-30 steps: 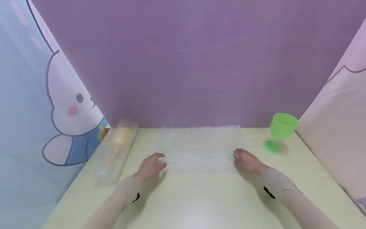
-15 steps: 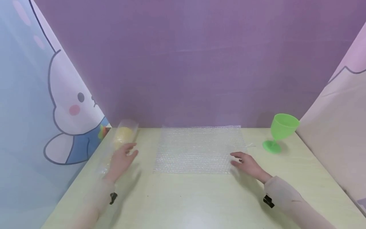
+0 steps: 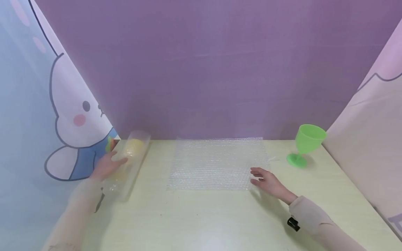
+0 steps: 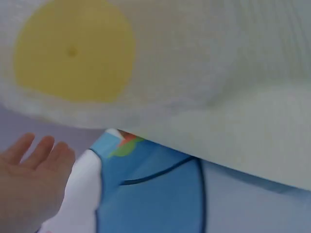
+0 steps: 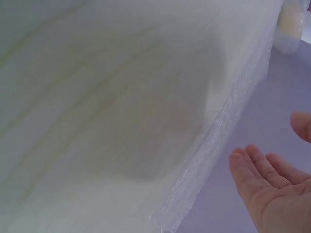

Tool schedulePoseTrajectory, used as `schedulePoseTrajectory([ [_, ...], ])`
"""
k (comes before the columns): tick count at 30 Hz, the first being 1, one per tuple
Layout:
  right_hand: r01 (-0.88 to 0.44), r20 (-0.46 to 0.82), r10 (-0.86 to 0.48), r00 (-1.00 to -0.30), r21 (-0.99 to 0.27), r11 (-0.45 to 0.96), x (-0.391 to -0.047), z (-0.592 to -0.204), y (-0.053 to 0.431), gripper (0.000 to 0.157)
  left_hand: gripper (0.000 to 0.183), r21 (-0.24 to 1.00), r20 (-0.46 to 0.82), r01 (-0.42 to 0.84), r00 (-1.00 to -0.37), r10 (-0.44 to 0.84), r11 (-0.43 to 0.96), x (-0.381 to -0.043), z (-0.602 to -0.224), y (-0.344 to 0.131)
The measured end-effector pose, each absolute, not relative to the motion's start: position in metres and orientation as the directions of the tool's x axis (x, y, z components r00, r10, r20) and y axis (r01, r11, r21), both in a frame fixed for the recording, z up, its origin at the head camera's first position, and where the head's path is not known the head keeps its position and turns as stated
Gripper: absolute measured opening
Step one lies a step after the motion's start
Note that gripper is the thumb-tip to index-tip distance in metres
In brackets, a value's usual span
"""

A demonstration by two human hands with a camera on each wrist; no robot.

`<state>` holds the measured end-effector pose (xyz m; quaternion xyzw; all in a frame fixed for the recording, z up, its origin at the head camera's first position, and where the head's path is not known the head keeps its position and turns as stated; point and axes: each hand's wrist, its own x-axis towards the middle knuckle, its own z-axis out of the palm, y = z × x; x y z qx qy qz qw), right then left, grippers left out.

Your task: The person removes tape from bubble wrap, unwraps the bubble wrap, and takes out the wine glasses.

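Fingers of the left hand (image 3: 106,166) reach, straight and loose, onto the far end of a wrapped yellow goblet (image 3: 127,164) that lies on its side at the left edge of the tabletop (image 3: 201,219) — whether they truly press it I cannot tell. The right hand (image 3: 267,181) rests open, fingers relaxed, at the near right corner of a bubble-wrap sheet (image 3: 216,162) spread flat in the middle. A green goblet (image 3: 304,143) stands upright, well apart, at the far right.

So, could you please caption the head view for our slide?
Left hand reaches a bubble-wrapped yellow goblet; right hand rests by the clear bubble-wrap sheet.
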<state>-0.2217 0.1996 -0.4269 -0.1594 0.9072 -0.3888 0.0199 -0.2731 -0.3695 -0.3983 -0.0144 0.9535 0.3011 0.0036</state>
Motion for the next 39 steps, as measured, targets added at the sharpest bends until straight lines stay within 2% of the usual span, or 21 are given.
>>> schedulePoseTrajectory([
  [3,-0.263,0.074,-0.306,-0.949,-0.722,0.641,-0.221,-0.428,0.199,0.049,0.090,0.581,-0.109,-0.082,-0.994,-0.023,0.810,-0.277,-0.409,-0.377],
  [8,-0.261,0.069,-0.314,-0.947,-0.737,0.624,-0.221,-0.430,0.198,0.049,0.100,0.576,-0.168,-0.134,-0.985,-0.044,0.807,-0.284,-0.428,-0.383],
  [21,-0.270,0.069,-0.334,-0.940,-0.750,0.604,-0.220,-0.433,0.195,0.050,0.096,0.698,-0.053,-0.010,-0.998,0.039,0.716,-0.284,-0.436,-0.374],
  [32,-0.231,0.047,-0.300,-0.953,-0.755,0.614,-0.223,-0.433,0.194,0.050,0.099,0.730,-0.066,-0.027,-0.997,0.030,0.682,-0.279,-0.430,-0.372],
  [39,-0.205,0.022,-0.292,-0.956,-0.764,0.612,-0.223,-0.431,0.193,0.049,0.098,0.738,-0.170,-0.139,-0.985,-0.018,0.660,-0.278,-0.433,-0.378],
])
